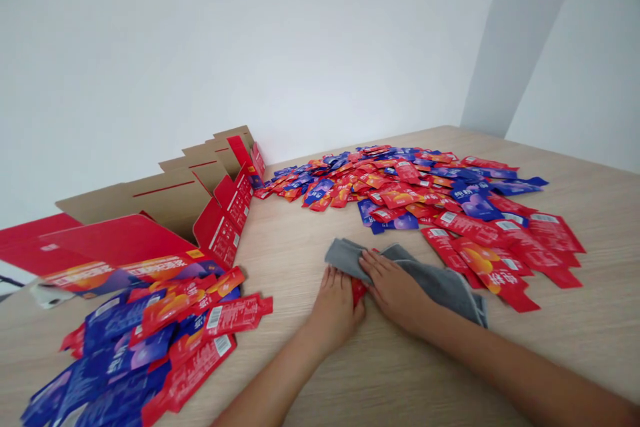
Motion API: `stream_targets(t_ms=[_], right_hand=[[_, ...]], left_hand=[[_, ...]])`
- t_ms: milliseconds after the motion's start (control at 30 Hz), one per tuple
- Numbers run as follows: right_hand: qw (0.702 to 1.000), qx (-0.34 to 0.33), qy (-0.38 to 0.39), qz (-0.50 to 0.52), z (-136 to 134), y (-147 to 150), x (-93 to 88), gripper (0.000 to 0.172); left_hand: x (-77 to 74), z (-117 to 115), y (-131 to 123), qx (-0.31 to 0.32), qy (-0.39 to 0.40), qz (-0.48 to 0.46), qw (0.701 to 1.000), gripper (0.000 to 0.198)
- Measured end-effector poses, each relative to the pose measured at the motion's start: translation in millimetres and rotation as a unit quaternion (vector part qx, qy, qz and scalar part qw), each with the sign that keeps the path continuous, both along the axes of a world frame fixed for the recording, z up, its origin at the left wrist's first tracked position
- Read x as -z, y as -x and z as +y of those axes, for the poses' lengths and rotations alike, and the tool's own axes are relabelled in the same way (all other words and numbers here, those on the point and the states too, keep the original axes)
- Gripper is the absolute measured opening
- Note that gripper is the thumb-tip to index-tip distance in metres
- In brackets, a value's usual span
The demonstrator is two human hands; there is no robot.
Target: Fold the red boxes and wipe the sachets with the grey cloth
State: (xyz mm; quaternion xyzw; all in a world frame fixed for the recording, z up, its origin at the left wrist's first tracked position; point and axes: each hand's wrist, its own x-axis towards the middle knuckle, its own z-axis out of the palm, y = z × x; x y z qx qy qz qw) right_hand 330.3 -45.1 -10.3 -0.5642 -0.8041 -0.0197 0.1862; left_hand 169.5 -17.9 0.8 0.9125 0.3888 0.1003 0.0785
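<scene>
A grey cloth lies bunched on the wooden table in front of me. My right hand presses on its left part, fingers stretched over the fabric and holding it. Beneath the cloth's edge, between my two hands, a red pouch shows only in part. My left hand has hold of this pouch, with its fingertips at the edge of the cloth and its thumb towards my right hand. Most of the pouch is hidden by the hands and cloth.
Red and blue pouches form a large pile at the back and right. A smaller pouch heap lies at the front left. Open red cardboard boxes stand in a row along the left. A white wall rises behind the table.
</scene>
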Motion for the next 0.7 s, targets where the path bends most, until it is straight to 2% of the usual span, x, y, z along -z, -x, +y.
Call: stream_targets(t_ms=[67, 133, 200, 267, 367, 433, 467, 533, 633, 700], right_hand=[[0.999, -0.046, -0.005, 0.013, -6, 6, 0.6, 0.044], [0.998, -0.051, 0.005, 0.043, -6, 6, 0.4, 0.043], [0.993, -0.009, 0.028, 0.112, 3, -6, -1.3, 0.042], [0.973, 0.055, 0.054, 0.219, 15, -24, -4.4, 0.039], [0.934, 0.124, 0.071, 0.328, 23, -44, -9.8, 0.043], [0.927, 0.135, 0.064, 0.342, 17, -41, -12.7, 0.050], [0.928, 0.129, 0.058, 0.346, 11, -34, -13.7, 0.050], [0.942, 0.074, 0.039, 0.325, -4, -13, -14.6, 0.048], [0.972, -0.063, 0.031, 0.224, -25, 19, -13.7, 0.048], [0.979, -0.100, 0.054, 0.167, -32, 31, -11.6, 0.050]], left_hand=[[0.9, 1, 0, 0.013, -0.003, -0.017, 1.000, 0.042], [0.6, 3, 2, 0.015, -0.013, -0.029, 0.999, 0.036], [-1.6, 7, 6, 0.012, -0.030, -0.046, 0.998, 0.032], [-4.8, 11, 11, 0.004, -0.028, -0.085, 0.996, 0.028], [-8.5, 16, 17, -0.074, 0.035, -0.179, 0.980, 0.029], [-9.1, 17, 17, -0.130, 0.093, -0.211, 0.964, 0.031], [-8.9, 17, 16, -0.147, 0.117, -0.203, 0.961, 0.030], [-7.4, 15, 13, -0.158, 0.139, -0.150, 0.966, 0.028], [-2.7, 12, 10, -0.144, 0.109, -0.107, 0.978, 0.028], [1.1, 11, 9, -0.131, 0.084, -0.125, 0.980, 0.026]])
